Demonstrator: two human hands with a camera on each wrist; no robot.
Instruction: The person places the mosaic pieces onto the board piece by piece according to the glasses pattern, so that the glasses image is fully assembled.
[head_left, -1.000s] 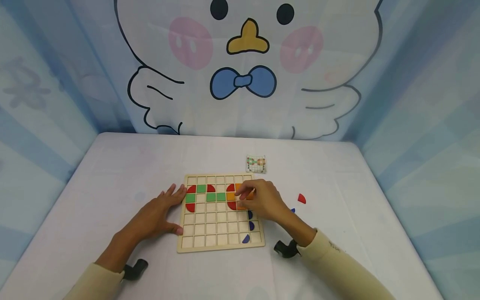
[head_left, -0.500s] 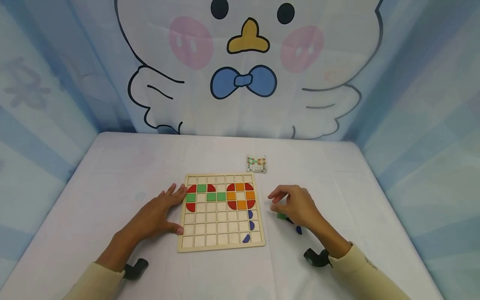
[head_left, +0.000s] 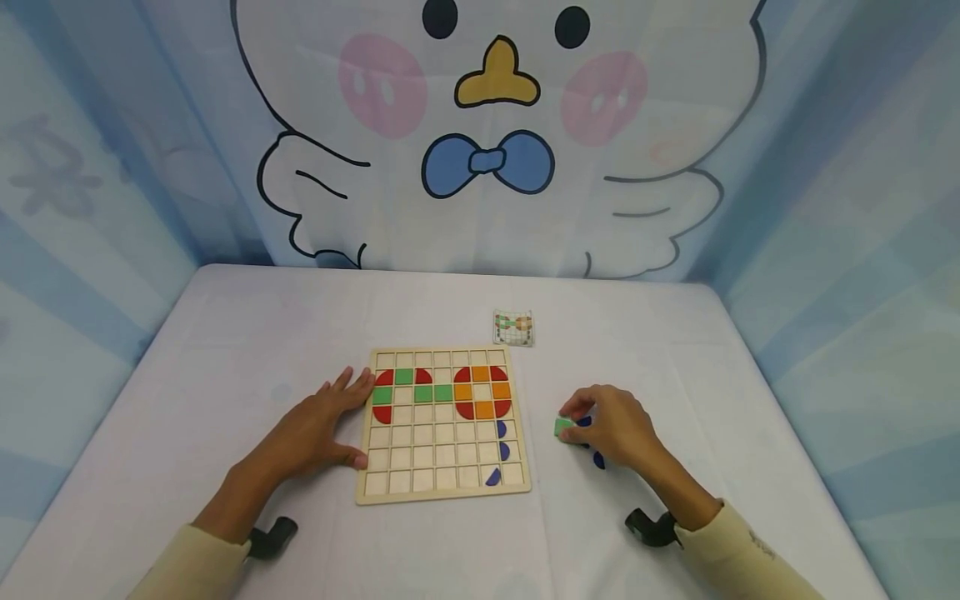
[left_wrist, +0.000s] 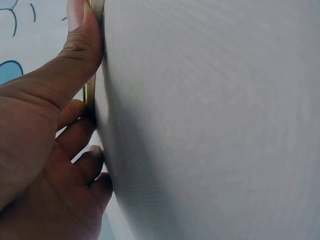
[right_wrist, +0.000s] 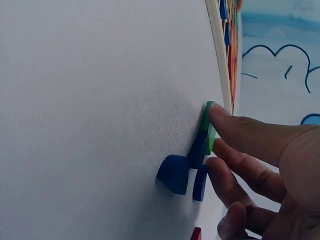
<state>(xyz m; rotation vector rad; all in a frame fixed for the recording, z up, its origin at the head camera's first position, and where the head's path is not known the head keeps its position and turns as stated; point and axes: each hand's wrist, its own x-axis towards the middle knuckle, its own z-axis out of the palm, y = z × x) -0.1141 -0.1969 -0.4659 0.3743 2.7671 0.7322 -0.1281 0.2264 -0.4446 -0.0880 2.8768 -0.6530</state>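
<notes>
My left hand (head_left: 318,425) rests against the left edge of a wooden grid board (head_left: 442,498), its fingers spread and the thumb near the lower corner. The left wrist view shows the thumb and fingertips right at the board's edge (left_wrist: 89,95). To the right of the board, my right hand (head_left: 611,425) pinches a green square tile (head_left: 562,427) between thumb and fingers. In the right wrist view, the green tile (right_wrist: 211,137) is tilted against a dark blue piece (right_wrist: 199,150). Two more blue pieces lie close by, one a rounded block (right_wrist: 173,174).
Red, green and orange tiles (head_left: 483,409) form shapes in the board's upper rows. Several blue pieces (head_left: 502,429) sit down its right side. A small pattern card (head_left: 513,328) lies behind the board. A red piece (right_wrist: 196,234) shows near the right hand.
My right hand has left the board's upper right, moved right and down to the loose pieces, and taken hold of the green tile. The left hand has stayed put.
</notes>
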